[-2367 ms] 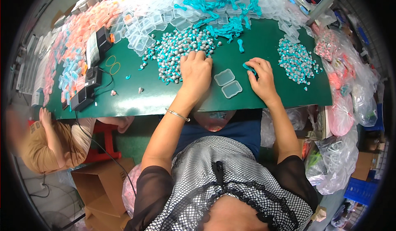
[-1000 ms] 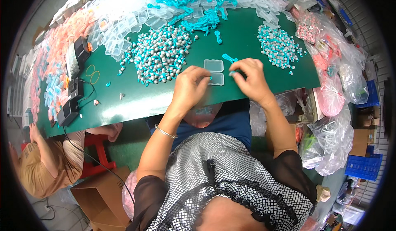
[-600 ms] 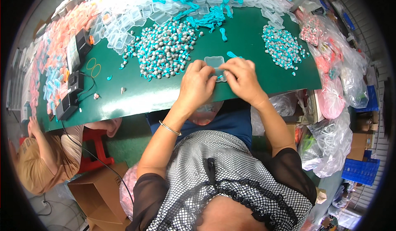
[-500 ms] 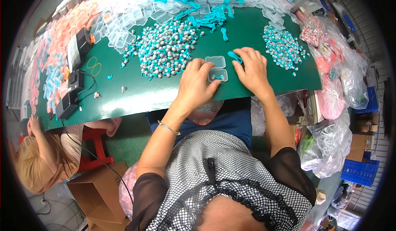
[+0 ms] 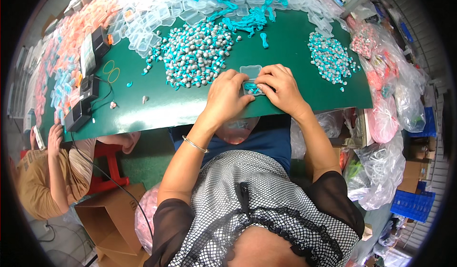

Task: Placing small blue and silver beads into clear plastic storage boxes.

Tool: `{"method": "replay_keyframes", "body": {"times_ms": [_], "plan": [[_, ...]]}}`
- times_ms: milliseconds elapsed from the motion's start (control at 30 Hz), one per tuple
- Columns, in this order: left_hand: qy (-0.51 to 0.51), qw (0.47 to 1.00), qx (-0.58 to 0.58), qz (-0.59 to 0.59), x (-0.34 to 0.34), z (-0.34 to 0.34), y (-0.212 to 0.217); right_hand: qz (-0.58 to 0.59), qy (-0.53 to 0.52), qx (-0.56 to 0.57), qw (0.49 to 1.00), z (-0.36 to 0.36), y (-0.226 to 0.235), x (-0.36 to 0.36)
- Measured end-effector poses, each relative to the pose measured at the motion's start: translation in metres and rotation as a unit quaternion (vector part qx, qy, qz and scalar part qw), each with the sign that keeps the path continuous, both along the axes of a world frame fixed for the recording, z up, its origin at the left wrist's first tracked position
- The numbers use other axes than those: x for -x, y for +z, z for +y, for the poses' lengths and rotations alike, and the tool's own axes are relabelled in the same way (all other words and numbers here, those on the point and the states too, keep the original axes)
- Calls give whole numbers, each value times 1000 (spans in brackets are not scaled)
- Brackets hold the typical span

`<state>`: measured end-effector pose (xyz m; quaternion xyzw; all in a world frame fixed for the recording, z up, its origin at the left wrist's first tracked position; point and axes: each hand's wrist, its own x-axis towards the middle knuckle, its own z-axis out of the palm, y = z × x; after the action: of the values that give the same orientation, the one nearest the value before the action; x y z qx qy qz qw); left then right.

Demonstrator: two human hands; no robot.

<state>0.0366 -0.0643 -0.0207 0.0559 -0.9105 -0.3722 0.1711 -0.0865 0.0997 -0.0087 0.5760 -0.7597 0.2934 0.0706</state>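
Note:
A small clear plastic box lies on the table with its lid folded open on the far side. My left hand curls around the box's left edge, thumb near, fingers far. Inside the box's near half sits a looped teal cord, along with a small grey-and-teal piece. My right hand reaches over the box from the right, fingertips pressed together on the cord, partly covering it. To the left spreads a large pile of grey-and-teal earbud-like pieces. A single teal cord bundle lies beyond the box.
A heap of teal cords and many clear boxes fill the far side. A smaller pile of similar pieces is at right, beside plastic bags. Black devices stand at left, near another person.
My right hand has moved left, bringing the teal cord from beside the box into its near half. My left hand stays at the box. The other person's hands have shifted.

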Motion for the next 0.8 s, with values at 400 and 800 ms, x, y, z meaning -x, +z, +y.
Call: {"method": "replay_keyframes", "body": {"times_ms": [400,800], "plan": [[5,999,-10,30,-3,3,-3,-67,-12,-32,997,-12,-3,28],[-25,987,112,114,-6,6,-10,-91,67,43,993,4,-12,-1]]}}
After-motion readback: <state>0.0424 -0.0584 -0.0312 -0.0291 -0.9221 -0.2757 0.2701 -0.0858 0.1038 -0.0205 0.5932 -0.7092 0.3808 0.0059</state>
